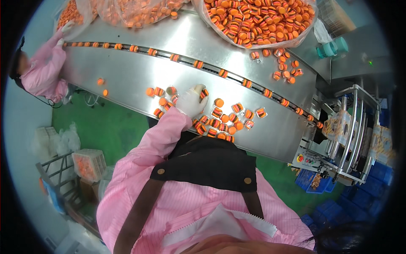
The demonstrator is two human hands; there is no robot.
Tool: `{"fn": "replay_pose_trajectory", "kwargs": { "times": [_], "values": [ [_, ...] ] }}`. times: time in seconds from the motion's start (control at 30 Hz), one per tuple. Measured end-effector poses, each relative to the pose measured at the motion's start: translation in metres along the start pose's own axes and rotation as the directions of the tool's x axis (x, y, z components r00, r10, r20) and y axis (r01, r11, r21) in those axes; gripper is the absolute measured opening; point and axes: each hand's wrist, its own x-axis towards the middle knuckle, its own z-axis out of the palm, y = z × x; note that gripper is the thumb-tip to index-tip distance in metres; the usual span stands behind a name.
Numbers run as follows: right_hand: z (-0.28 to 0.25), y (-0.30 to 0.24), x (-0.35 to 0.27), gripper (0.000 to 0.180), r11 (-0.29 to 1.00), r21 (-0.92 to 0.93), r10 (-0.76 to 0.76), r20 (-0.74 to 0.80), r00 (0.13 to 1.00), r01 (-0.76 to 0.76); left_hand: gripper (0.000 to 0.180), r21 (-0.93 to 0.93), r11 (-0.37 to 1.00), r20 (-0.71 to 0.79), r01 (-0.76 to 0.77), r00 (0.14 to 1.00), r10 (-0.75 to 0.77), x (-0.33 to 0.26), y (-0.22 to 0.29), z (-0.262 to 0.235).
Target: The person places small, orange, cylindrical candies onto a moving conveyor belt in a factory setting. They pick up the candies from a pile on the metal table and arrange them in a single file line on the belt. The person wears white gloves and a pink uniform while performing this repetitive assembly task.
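Note:
My left hand, in a white glove, reaches over the steel table and pinches a small orange-and-dark layered, burger-shaped candy between thumb and fingers. Just to the right and nearer my apron lie several loose burger-shaped candies, some in clear plastic shells. A smaller group of candies sits left of the hand. Beyond it, a narrow conveyor track carries single candies in a spaced row, slanting down to the right. My right hand does not show.
Large clear bags of candies stand along the far side. Far left, a co-worker in a pink coat has gloved hands at the track's start. A packaging machine with film rollers stands at the right, near blue crates. Turquoise cups stand back right.

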Motion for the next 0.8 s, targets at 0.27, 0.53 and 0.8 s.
{"fn": "replay_pose_trajectory", "kwargs": {
  "times": [0.27,0.53,0.8],
  "values": [
    [0.003,-0.014,0.009,0.027,0.998,-0.048,-0.032,0.047,0.998,0.034,0.032,-0.009,1.0,-0.016,-0.026,1.0,0.026,0.001,-0.003,0.004],
    [-0.003,-0.02,0.006,0.029,0.988,-0.15,0.001,0.156,0.988,0.023,0.037,-0.034,0.999,0.052,0.013,0.999,-0.011,0.001,-0.001,0.002],
    [-0.025,-0.046,-0.008,0.032,0.907,-0.411,0.157,0.521,0.839,0.085,0.032,-0.027,0.999,-0.049,-0.03,0.998,0.028,0.0,-0.003,0.011]
  ]
}}
